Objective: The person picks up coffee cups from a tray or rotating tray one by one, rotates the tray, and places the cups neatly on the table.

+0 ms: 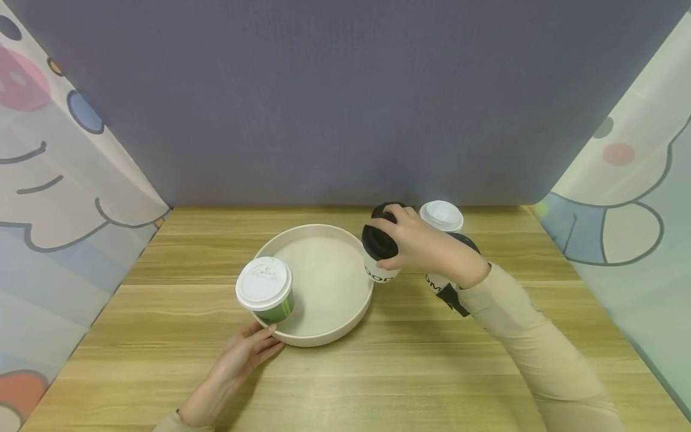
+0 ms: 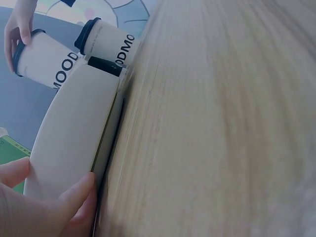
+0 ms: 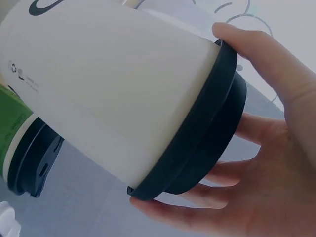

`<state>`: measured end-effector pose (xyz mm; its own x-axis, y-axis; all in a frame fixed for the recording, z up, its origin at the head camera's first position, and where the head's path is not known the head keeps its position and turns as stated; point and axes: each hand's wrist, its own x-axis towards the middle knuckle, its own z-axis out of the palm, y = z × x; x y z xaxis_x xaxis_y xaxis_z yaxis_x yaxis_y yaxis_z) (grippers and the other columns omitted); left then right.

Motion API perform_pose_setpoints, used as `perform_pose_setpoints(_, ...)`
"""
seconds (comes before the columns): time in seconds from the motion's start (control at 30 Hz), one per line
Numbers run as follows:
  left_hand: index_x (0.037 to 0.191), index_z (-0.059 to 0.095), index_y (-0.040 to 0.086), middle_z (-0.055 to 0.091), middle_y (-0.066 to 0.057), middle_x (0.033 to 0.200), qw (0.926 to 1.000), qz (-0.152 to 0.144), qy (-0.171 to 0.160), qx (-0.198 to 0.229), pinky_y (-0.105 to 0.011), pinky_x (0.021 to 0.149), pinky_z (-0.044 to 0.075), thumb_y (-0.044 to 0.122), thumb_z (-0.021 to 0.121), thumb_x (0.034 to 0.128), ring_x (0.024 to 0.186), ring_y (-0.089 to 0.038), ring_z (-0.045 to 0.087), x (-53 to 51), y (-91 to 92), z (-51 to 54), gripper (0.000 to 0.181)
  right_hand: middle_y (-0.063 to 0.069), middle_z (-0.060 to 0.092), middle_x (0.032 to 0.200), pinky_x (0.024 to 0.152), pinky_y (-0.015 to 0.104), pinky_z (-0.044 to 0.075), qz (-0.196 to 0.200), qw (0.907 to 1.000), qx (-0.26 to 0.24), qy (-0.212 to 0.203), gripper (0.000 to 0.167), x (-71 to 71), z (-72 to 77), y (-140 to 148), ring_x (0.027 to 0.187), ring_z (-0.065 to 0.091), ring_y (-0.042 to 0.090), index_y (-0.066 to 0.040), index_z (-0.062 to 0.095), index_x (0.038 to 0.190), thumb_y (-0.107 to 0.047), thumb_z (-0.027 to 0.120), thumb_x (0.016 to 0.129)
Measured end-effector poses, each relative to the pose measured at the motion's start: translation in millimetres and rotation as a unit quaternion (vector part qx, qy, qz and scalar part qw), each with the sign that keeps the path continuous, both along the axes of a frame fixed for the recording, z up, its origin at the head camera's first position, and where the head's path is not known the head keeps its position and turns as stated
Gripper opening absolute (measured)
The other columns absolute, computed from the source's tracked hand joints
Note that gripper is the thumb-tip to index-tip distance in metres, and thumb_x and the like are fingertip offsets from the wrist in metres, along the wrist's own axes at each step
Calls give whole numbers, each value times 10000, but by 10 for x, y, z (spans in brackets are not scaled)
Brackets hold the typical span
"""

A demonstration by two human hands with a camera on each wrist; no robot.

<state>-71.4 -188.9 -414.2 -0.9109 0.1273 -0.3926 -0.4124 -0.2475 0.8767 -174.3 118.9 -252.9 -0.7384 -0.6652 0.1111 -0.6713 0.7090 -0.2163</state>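
- Held white cup (image 1: 381, 273), dark lid: black capitals "MOOD" in the left wrist view ("OOD" alone from the head); right wrist view, a recycling sign, a second small sign beside it, fine print too small to read.
- Standing white cup (image 1: 434, 283), dark lid: black capitals "ODMO" in the left wrist view, "OM" from the head; a line of small print, illegible.
- Green cup (image 1: 278, 311), white lid: small light lettering on the green, illegible (lid markings likewise).
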Motion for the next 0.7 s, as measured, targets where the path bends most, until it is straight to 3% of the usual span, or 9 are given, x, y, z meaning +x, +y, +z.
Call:
perform_pose_setpoints(0.47,1322,126,-146,391,-259,1184,10000,17,44,-36,-350,940,431,81,485,892,970,-214,553,2,3,0,604,332,396,1167,858,510,435,-263,9988,198,372,660,-79,-164,156,1024,405,475,-19,483,1235,-277,739,685)
perform_pose_setpoints(0.7,1326,119,-145,382,-268,1198,10000,-1,31,-7,-355,943,428,81,486,892,981,-218,549,8,2,1,613,333,391,1164,832,497,465,-240,9994,94,210,634,-88,-279,186,1042,410,463,-12,490,1220,-247,738,686)
